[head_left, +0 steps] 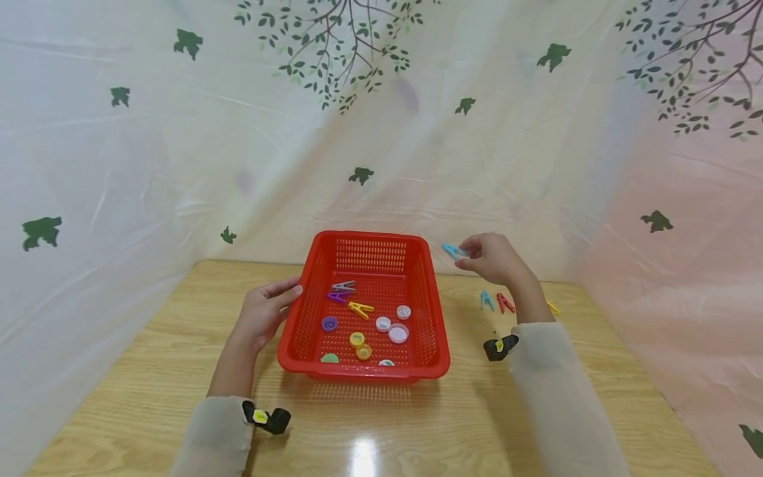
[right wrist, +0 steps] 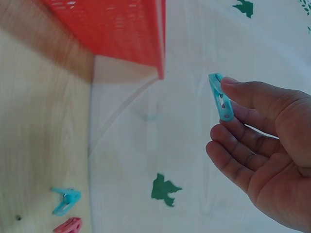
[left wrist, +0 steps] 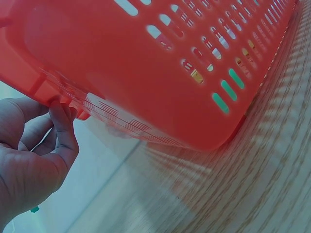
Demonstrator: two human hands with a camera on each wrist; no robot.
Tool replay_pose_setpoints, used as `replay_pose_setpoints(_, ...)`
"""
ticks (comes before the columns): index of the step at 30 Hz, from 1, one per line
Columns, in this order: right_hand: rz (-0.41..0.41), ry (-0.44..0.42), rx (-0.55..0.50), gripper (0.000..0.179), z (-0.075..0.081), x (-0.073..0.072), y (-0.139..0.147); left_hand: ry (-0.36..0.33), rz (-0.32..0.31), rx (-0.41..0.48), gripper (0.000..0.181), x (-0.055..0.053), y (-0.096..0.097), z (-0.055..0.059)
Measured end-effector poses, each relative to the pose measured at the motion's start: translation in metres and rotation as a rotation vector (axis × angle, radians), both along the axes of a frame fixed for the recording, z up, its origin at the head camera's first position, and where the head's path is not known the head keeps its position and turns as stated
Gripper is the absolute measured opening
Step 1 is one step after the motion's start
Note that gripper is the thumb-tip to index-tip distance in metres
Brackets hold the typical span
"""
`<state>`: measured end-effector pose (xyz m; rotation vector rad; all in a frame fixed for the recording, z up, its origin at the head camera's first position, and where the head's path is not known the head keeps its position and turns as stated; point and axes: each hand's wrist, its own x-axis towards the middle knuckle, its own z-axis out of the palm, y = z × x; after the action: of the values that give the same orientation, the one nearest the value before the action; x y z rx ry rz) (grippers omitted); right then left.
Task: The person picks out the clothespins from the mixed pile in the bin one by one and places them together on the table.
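Note:
My left hand point(head_left: 265, 311) grips the left rim of a red plastic basket point(head_left: 438, 318), thumb over the edge; the left wrist view shows its fingers curled under the rim. Between thumb and fingers my right hand point(head_left: 493, 257) pinches a light blue clothespin point(right wrist: 221, 97), raised to the right of the basket's far corner. Inside the basket lie a grey clothespin point(head_left: 344, 286), a purple clothespin point(head_left: 338, 297) and a yellow clothespin point(head_left: 361, 309). Several bottle caps are nearer the front, among them a purple cap point(head_left: 329, 323) and a pink cap point(head_left: 398, 333).
On the wooden table point(head_left: 465, 411), right of the basket, lie another blue clothespin point(head_left: 487, 300), a red clothespin point(head_left: 505, 303) and a yellow clothespin point(head_left: 553, 308) partly behind the right forearm. A leaf-patterned sheet point(head_left: 286, 185) hangs behind the table and along its sides.

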<state>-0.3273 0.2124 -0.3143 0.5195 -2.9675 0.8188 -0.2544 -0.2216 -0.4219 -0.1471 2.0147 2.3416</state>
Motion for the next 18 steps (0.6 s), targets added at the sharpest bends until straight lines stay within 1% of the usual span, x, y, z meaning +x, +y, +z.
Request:
replay_pose_setpoints(10, -0.024, -0.007, -0.014, 0.036, -0.022, 0.008, 0.029, 0.004, 0.0, 0.002, 0.055, 0.001, 0.0, 0.0)
replay_pose_setpoints(18, -0.056, -0.021, -0.019, 0.041, -0.041, 0.018, 0.05, 0.009, 0.004, 0.006, 0.055, -0.001, 0.001, -0.001)
